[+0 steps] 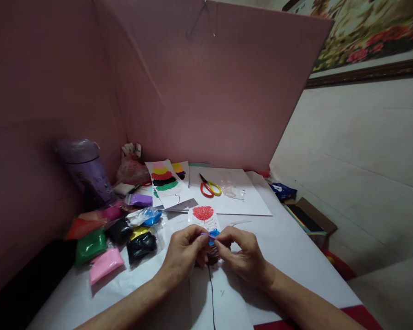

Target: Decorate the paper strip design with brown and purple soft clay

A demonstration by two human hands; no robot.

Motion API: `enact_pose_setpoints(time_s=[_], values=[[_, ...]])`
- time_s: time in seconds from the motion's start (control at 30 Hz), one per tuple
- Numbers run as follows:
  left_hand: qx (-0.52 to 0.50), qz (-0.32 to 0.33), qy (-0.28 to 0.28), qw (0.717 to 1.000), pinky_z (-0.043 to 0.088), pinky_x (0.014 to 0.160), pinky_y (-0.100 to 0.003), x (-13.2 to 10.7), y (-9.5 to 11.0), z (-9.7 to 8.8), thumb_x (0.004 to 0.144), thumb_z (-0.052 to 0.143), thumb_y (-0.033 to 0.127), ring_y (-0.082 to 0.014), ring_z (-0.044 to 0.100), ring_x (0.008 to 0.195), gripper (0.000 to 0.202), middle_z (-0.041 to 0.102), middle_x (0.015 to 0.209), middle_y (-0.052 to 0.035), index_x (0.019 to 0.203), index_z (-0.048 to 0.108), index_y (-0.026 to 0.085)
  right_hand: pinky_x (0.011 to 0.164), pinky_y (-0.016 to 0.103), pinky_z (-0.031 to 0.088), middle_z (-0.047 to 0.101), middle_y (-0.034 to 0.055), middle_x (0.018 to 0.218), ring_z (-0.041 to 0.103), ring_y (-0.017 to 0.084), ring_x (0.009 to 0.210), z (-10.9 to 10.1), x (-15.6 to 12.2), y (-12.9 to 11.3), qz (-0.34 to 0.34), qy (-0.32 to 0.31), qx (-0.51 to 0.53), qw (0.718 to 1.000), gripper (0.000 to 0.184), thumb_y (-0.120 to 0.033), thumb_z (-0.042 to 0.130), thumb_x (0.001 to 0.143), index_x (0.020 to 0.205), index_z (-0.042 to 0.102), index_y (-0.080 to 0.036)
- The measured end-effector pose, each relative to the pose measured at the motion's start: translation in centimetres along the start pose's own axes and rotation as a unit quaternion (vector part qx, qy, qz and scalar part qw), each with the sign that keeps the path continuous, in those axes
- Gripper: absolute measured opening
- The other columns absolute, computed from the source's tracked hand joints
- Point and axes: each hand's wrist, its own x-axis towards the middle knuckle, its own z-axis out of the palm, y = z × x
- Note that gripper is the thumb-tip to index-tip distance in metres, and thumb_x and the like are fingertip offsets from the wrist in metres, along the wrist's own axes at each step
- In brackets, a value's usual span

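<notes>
Between my two hands a small strip of purple clay is stretched, pinched at both ends. My left hand is closed on its left end, thumb against fingertips. On the other end, my right hand pinches with thumb and forefinger. Under the hands lies a white paper bearing a patch of red clay, with white, blue and dark brown bands below it. A thin black line runs from the brown band toward me. The fingers hide part of the bands.
Packets of coloured clay lie at the left, before a purple bottle. Scissors and a clear plastic bag rest on a white board behind. Left of them is a colour-banded paper. A cardboard box stands right.
</notes>
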Motion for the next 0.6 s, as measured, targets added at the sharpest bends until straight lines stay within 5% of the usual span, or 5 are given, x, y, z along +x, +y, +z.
enact_pose_setpoints(time_s=[0.27,0.6], values=[[-0.066,0.043,0.124,0.989,0.04,0.04,-0.017,0.1,0.6,-1.3,0.069,0.074,0.042,-0.0081,0.048,0.042,0.033,0.058,0.051,0.0024,0.08,0.069,0.012,0.051,0.023,0.043,0.059,-0.0008,0.062,0.05,0.011,0.053,-0.4,0.0,1.0,0.067,0.086,0.014,0.994,0.011,-0.022,0.063,0.085,0.076,0.064,-0.016],[-0.096,0.007,0.083,0.992,0.034,0.038,-0.019,-0.5,0.3,-0.3,0.066,0.075,0.05,-0.0084,0.042,0.037,0.052,0.052,0.044,0.0031,0.096,0.069,0.009,0.05,0.024,0.048,0.065,0.0029,0.08,0.056,0.012,0.055,0.3,-0.2,1.0,0.146,0.041,0.115,0.982,0.019,-0.033,0.059,0.089,0.098,0.069,-0.019]])
